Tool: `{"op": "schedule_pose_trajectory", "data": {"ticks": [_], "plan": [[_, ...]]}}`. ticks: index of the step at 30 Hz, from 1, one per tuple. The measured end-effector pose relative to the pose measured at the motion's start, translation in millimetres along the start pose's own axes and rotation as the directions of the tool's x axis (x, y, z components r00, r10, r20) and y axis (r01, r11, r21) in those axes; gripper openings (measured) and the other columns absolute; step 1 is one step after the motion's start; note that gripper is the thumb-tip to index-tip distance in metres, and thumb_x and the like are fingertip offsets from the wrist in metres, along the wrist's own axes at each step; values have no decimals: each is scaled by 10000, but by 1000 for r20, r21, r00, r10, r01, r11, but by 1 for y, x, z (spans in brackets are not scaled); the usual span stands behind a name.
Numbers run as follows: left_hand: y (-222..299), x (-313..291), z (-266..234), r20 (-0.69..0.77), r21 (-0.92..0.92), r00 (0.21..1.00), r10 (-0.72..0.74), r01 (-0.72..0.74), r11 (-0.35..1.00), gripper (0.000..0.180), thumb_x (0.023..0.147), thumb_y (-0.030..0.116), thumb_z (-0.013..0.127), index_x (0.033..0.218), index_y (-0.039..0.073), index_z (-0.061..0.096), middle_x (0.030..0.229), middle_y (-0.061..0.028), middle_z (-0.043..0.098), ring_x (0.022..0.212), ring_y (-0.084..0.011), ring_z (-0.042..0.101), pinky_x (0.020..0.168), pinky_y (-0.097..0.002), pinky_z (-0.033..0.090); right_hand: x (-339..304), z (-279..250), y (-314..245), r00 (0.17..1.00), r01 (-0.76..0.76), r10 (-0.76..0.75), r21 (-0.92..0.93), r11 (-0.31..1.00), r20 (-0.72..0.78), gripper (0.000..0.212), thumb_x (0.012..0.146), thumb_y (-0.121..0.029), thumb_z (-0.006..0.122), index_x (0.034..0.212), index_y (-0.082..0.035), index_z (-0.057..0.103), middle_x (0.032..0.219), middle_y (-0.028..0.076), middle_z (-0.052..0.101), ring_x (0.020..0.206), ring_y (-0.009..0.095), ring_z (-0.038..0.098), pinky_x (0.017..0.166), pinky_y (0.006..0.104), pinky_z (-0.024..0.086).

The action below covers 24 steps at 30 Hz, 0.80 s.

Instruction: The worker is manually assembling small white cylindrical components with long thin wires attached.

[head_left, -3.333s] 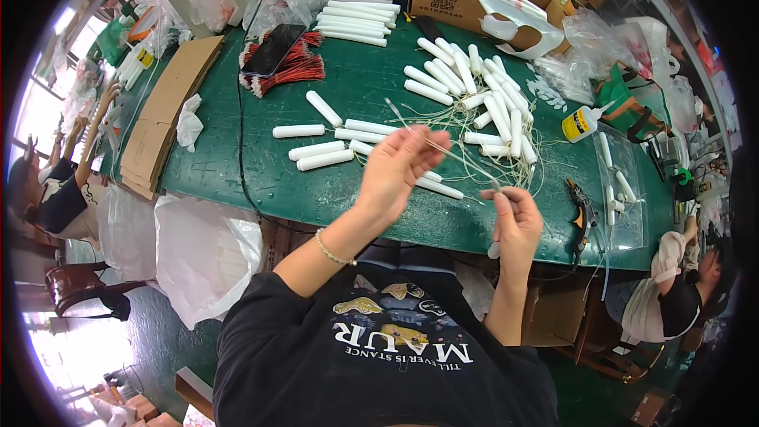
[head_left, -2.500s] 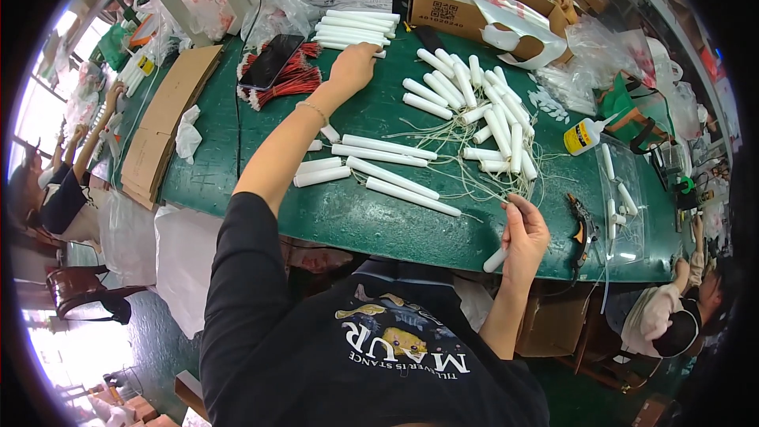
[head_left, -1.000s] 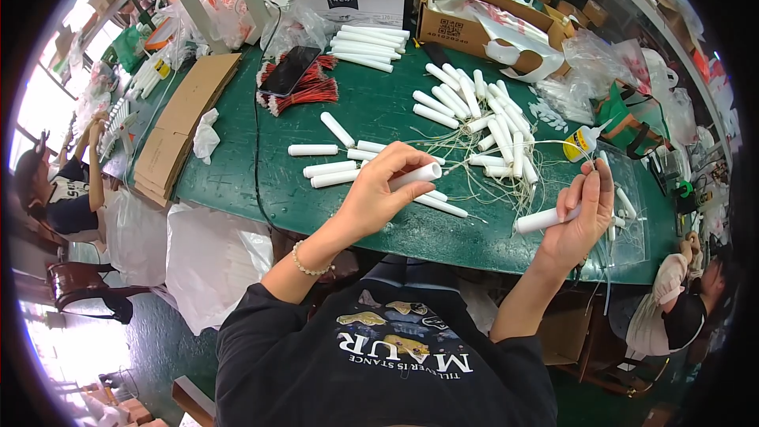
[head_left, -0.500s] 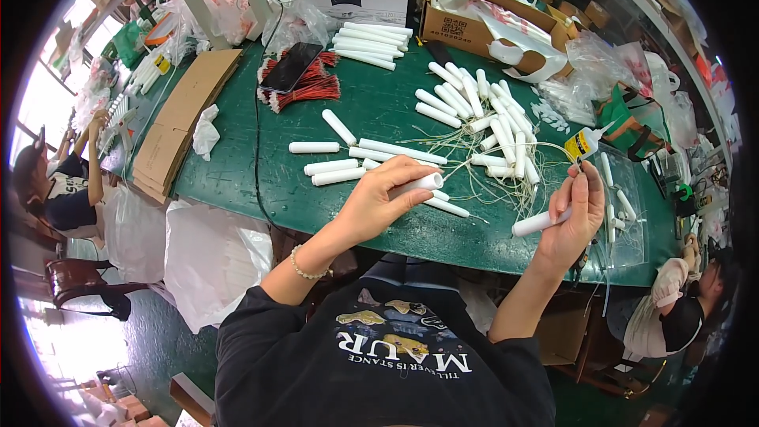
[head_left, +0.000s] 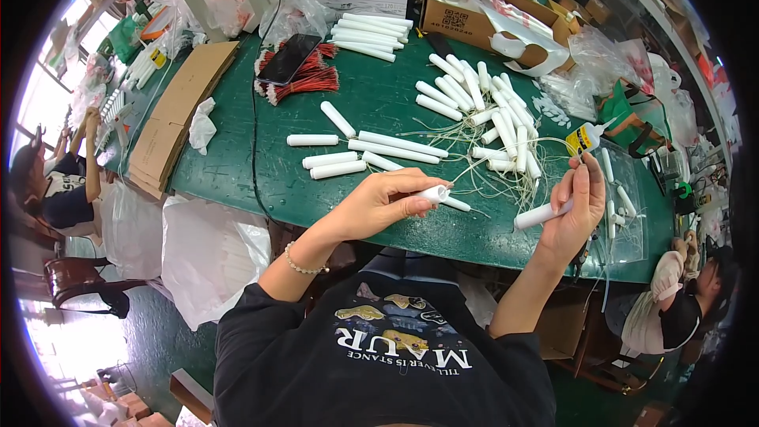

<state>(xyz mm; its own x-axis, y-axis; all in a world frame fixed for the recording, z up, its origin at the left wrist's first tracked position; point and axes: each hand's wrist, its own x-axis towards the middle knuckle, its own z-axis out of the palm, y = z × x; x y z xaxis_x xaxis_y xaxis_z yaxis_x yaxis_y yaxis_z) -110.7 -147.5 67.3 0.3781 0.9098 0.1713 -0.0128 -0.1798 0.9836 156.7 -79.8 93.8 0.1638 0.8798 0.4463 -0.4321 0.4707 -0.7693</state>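
Curling around a white tube (head_left: 432, 194), the left hand (head_left: 378, 204) grips it between thumb and fingers, with its open end facing right. The right hand (head_left: 575, 207) folds its lower fingers over a short white tube (head_left: 539, 216), whose end sticks out to the left; its thumb and forefinger tips are pressed together higher up, near the glue bottle (head_left: 583, 138), though I cannot tell what they pinch. Both tubes are held above the near part of the green desk (head_left: 229, 170). Beyond the hands lies a heap of white tubes (head_left: 506, 115) with tangled pale wires (head_left: 466, 162). Farther left, a phone (head_left: 290, 59) rests on a bundle of red wires (head_left: 310, 85), near a neat stack of white tubes (head_left: 369, 35).
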Motion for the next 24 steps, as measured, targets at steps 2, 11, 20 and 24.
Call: {"op": "schedule_pose_trajectory", "data": {"ticks": [2,11,20,24], "plan": [[-1,0,0,2,-20,1000,-7,7,1000,319,927,160,560,1194,-14,588,988,-57,583,815,-95,574,725,-221,486,1,-2,1,1000,8,-8,-5,1000,-10,217,921,-55,538,1115,29,583,973,112,641,537,22,412,396,149,313],[-3,-2,0,-3,-235,999,-52,50,971,351,935,196,560,1211,-16,522,905,-70,632,770,-86,581,678,-208,480,-3,-8,0,998,-70,69,-69,995,-16,203,910,-33,537,1096,33,587,924,106,624,513,22,403,399,150,305],[-7,1,3,-39,-9,997,-67,67,998,255,937,178,545,1113,-1,498,907,-61,622,720,-75,550,615,-202,444,-27,9,0,893,-129,332,-536,834,302,147,845,39,568,969,25,644,804,52,631,509,25,432,432,162,310],[1,4,6,-20,237,995,-96,98,967,283,897,217,598,1065,-4,542,855,-108,635,778,-176,614,692,-291,469,-38,20,7,843,-24,350,-621,783,409,146,817,36,608,948,8,666,818,44,636,580,51,497,499,183,371]]}}
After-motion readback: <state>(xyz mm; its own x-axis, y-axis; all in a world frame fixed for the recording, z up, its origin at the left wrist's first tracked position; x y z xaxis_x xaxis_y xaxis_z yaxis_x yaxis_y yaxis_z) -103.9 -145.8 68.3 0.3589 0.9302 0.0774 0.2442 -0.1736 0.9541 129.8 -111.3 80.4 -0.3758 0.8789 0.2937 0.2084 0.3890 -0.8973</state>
